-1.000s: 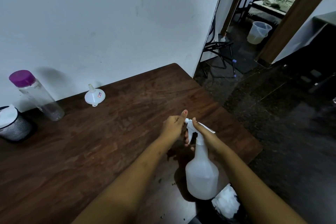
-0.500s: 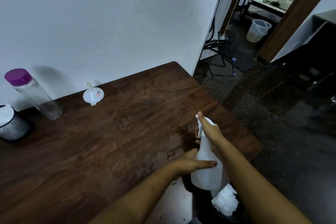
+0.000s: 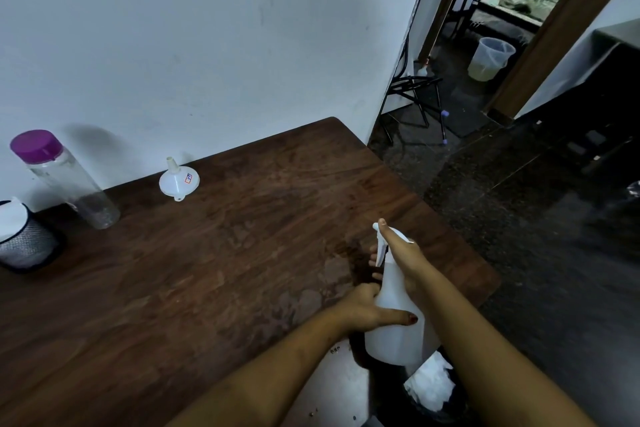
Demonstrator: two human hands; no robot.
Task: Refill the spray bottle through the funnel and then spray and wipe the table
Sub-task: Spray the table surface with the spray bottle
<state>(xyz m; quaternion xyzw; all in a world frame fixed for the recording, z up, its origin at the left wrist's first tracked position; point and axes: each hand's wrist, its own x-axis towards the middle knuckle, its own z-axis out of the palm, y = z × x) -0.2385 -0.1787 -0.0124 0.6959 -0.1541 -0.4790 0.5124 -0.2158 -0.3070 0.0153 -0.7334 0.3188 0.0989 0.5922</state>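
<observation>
Both hands grip the bottle [image 3: 393,319]: right hand [image 3: 403,255] stays at the trigger, left hand [image 3: 363,308] has dropped to its body.

Both bare forearms come in from the near edge and angle toward each other. Left hand [image 3: 363,308] is wrapped round the spray bottle [image 3: 394,322], thumb laid flat across the near side. Right hand [image 3: 403,255] grips higher up at the neck, index finger stretched along the top, other fingers [image 3: 373,257] curled round the far side.
</observation>
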